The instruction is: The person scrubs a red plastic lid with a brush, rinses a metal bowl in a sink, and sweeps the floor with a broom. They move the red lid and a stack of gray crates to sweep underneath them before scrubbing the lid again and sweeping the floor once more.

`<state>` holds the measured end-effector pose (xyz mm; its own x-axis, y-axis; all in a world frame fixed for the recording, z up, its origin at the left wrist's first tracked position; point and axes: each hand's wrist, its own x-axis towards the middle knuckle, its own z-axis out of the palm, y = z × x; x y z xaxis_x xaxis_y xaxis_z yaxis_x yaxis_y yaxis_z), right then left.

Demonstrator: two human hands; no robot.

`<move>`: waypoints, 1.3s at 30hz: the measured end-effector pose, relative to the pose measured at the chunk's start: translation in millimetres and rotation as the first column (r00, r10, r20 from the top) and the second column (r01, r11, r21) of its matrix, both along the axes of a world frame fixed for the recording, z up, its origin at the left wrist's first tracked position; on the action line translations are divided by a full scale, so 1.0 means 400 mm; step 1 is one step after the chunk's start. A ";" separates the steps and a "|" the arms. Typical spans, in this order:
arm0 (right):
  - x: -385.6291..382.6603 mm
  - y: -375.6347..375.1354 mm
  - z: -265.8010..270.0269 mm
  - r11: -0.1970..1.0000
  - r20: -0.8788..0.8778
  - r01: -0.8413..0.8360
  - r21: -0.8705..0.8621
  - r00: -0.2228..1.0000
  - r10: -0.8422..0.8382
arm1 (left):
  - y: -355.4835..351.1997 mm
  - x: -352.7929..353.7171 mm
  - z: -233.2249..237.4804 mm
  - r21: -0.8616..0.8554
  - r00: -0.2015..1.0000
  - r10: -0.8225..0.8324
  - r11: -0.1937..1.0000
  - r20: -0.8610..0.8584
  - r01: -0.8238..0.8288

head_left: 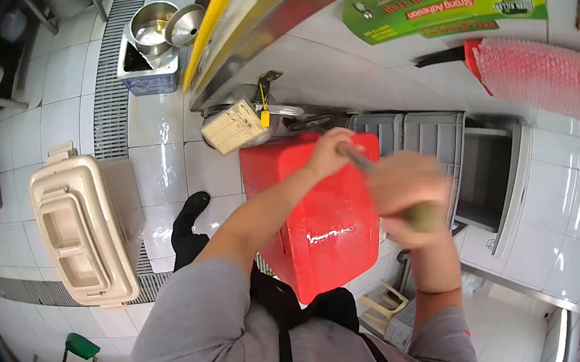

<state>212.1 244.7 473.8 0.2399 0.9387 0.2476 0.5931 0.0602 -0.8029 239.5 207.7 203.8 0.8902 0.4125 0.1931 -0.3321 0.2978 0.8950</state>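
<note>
Above a red plastic bin (330, 238), my left hand (329, 154) is closed around the end of a thin grey-brown rod-like object (355, 157), which slants down toward my right hand (410, 191). Motion smears my right hand, whose fingers look wrapped round something. A blurred olive-green patch (423, 218) shows at its lower edge; whether it belongs to the same object cannot be made out. The red bin's surface looks wet, and its upper right part lies behind my hands.
Left stands a beige lidded bin (78, 231). Metal pots (151, 29) sit on a container at the upper left. Grey crates (435, 140) stand right of the red bin. A yellow-tagged card (233, 126) hangs near the wall, below a steel edge. Floor drains (109, 113) run along the tiles.
</note>
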 end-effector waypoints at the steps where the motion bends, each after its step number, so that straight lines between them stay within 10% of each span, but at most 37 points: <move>1: 0.009 -0.021 0.037 1.000 -0.170 0.016 0.010 0.985 -0.014 | 0.022 -0.017 0.100 -0.027 0.990 0.089 0.996 0.113 -0.087; 2: 0.013 -0.038 0.062 0.999 -0.336 0.042 0.012 0.941 -0.035 | 0.052 -0.045 0.193 0.087 0.960 0.209 0.970 0.185 -0.228; 5: -0.047 -0.050 -0.019 0.987 -0.119 -0.135 -0.086 0.985 0.124 | -0.015 -0.092 0.105 0.031 0.920 0.389 0.920 0.051 -0.391; 8: -0.116 0.013 -0.180 0.990 0.052 0.000 0.138 0.999 -0.008 | -0.006 -0.119 -0.004 -0.139 0.890 0.443 0.880 -0.106 -0.455; 11: -0.164 0.099 -0.278 1.000 0.084 0.026 -0.002 0.996 -0.026 | 0.020 -0.135 -0.069 -0.296 0.846 0.527 0.799 -0.076 -0.524; 13: -0.184 0.164 -0.328 0.991 0.099 0.058 -0.117 0.994 -0.047 | 0.073 -0.177 -0.102 -0.060 0.678 0.180 0.947 -0.713 -0.315; 17: -0.226 0.175 -0.472 0.987 0.147 0.121 -0.103 0.983 -0.105 | 0.061 -0.166 -0.217 -0.693 0.883 -0.078 0.654 -0.462 -0.305; 21: -0.135 0.169 -0.443 0.983 0.077 0.184 -0.006 0.980 -0.183 | 0.103 -0.156 -0.223 -0.133 0.681 -0.085 0.991 -0.727 -0.019; 23: -0.077 0.156 -0.348 0.973 0.115 0.221 0.060 0.967 -0.227 | 0.131 -0.118 -0.174 -0.675 0.927 -0.370 0.668 0.064 0.313; 25: -0.098 0.062 -0.223 0.984 0.297 0.129 0.123 0.941 -0.161 | 0.158 -0.206 0.176 -0.839 0.977 -0.107 0.501 0.185 0.214; 26: -0.112 -0.002 -0.125 0.983 0.356 0.178 -0.050 0.922 -0.149 | 0.114 -0.160 0.130 -0.357 0.969 -0.245 0.903 0.026 0.238; 27: -0.116 -0.068 -0.064 0.974 0.204 0.226 -0.004 0.954 -0.220 | 0.070 -0.117 0.084 0.260 0.948 -0.256 0.918 -0.190 0.300; 30: -0.098 -0.189 0.093 0.891 -0.241 0.350 0.291 0.928 -0.286 | 0.008 -0.104 0.204 0.356 0.996 -0.026 0.934 0.084 -0.006; 33: -0.112 -0.252 0.123 0.795 -0.266 0.487 0.362 0.871 -0.413 | -0.013 -0.110 0.226 0.346 0.959 -0.229 0.925 0.169 0.160; 39: -0.105 -0.251 0.086 0.904 -0.243 0.313 0.292 0.938 -0.246 | -0.041 -0.099 0.160 0.336 0.976 -0.068 0.942 0.209 -0.007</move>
<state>170.3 144.3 508.2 0.5553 0.7030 0.4444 0.4563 0.1892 -0.8695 199.7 191.4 267.9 0.8235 0.2648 0.5017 -0.5222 0.0083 0.8528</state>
